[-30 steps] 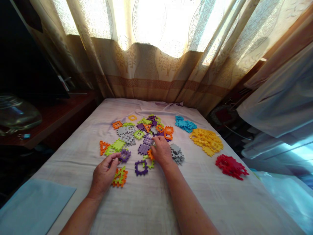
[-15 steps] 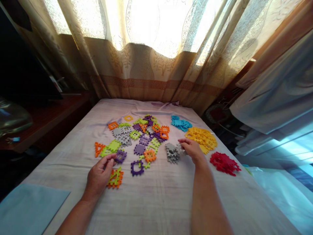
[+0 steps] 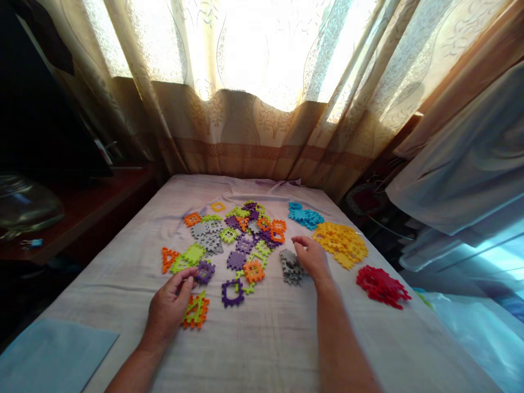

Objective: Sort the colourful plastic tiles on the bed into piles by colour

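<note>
My left hand (image 3: 172, 299) hovers low over the sheet, its fingers loosely curved and a gap showing between thumb and forefinger. Its fingertips overlap the edge of a purple window tile (image 3: 204, 272); whether they touch it I cannot tell. Below those fingers lies a lime triangle tile on an orange one (image 3: 196, 311). My right hand (image 3: 313, 258) is above the right side of a small pile of grey toothed tiles (image 3: 290, 267). Its fingers reach out to the left, apart from the thumb, with nothing visible in them.
Mixed orange, lime, purple and grey tiles (image 3: 236, 260) spread across the middle of the bed sheet (image 3: 266, 349). Along the right are blue tiles (image 3: 305, 216), yellow tiles (image 3: 341, 243) and red tiles (image 3: 382, 285). A pale blue sheet (image 3: 53, 355) lies front left. Curtains (image 3: 254, 125) hang behind.
A grey tile at my right fingertips no longer shows there; that hand has shifted left over the grey pile. My left hand stays by the purple tile. The view has tilted slightly up.
</note>
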Tool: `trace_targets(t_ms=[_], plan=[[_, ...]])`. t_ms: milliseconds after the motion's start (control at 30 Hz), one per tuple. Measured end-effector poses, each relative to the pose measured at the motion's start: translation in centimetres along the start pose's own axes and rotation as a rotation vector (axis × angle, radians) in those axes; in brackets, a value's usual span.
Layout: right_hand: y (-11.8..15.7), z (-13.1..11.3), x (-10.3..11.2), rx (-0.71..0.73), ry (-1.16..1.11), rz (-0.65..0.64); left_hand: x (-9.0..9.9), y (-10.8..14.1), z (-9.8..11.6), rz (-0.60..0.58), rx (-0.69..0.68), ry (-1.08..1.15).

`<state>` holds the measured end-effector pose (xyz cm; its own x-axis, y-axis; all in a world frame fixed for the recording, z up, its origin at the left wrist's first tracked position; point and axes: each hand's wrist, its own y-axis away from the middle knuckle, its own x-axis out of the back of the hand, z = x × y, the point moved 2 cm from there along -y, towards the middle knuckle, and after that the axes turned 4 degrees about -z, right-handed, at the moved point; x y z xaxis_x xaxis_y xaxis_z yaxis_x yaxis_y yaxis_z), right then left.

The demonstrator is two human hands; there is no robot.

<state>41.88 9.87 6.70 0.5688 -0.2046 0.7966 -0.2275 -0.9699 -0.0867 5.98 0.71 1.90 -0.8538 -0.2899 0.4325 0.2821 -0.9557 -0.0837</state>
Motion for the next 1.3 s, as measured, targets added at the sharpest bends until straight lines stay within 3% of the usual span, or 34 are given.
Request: trace_targets(t_ms=[167,300,500,733,867,1033,1167,1300], plan=[[0.3,-6.8,-3.5,0.275,0.223,-0.115,0.0,0.0,0.4,0.014,-0.021,-0.019],[-0.6,-10.1,-5.8,0.276,0.464,-0.146,0.0,0.2,0.8,0.017,-0.02,0.005],[-2.4,-10.9,-7.1,0.256,0.623,-0.144,-0.2,0.3,1.0,0.006,0.002,0.039],[-2.1,-11.4,-6.8,0.282,0.594,-0.128,-0.2,0.3,0.8,-0.01,0.0,0.045],[-0.1,-10.0,-5.2,0.302,0.327,-0.036,0.0,0.3,1.0,-0.009,-0.002,0.03],[2.0,-4.5,-1.2,0.159,-0.039,0.032,0.2,0.2,1.4,-0.001,-0.024,-0.014],[2.3,0.4,1.9,0.013,-0.145,0.092,0.2,0.0,1.4,0.003,-0.012,-0.019],[2.9,3.1,2.6,-0.071,-0.149,0.035,0.2,-0.2,1.4,-0.005,-0.003,0.01]])
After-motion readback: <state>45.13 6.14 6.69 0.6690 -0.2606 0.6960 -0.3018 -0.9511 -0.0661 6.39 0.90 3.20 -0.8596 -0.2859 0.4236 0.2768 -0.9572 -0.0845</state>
